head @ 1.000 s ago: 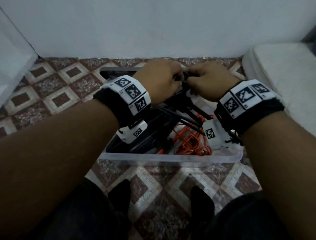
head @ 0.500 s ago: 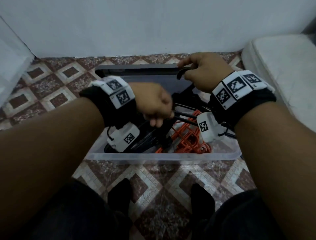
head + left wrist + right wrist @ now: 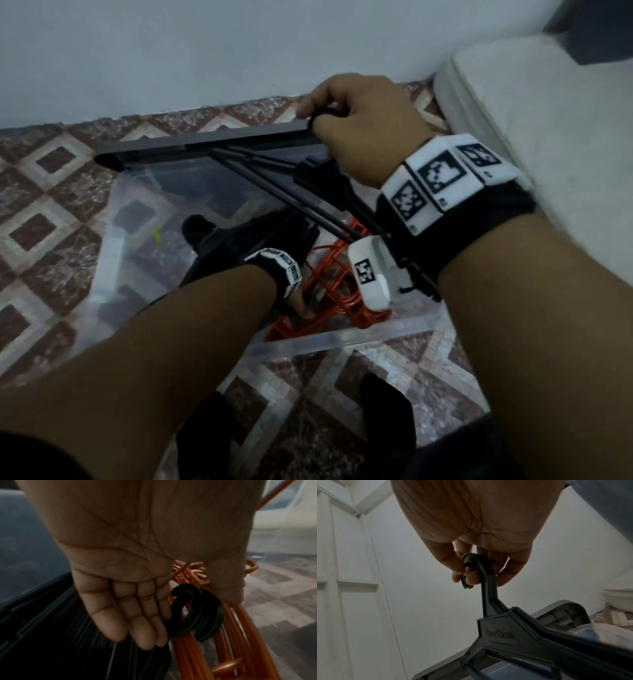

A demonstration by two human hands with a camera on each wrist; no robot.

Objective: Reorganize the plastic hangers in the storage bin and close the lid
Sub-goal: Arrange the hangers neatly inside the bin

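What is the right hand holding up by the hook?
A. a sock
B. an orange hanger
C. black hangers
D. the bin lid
C: the right hand has its fingers curled round the hook of the black hangers, lifted above the bin.

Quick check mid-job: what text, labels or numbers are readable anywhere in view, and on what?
"Dry Clean", raised script, last letters blurred: on the neck plate of the black hanger held by the right hand.
Wristband squares: coded patterns, small print too tiny to read.
Nothing else.
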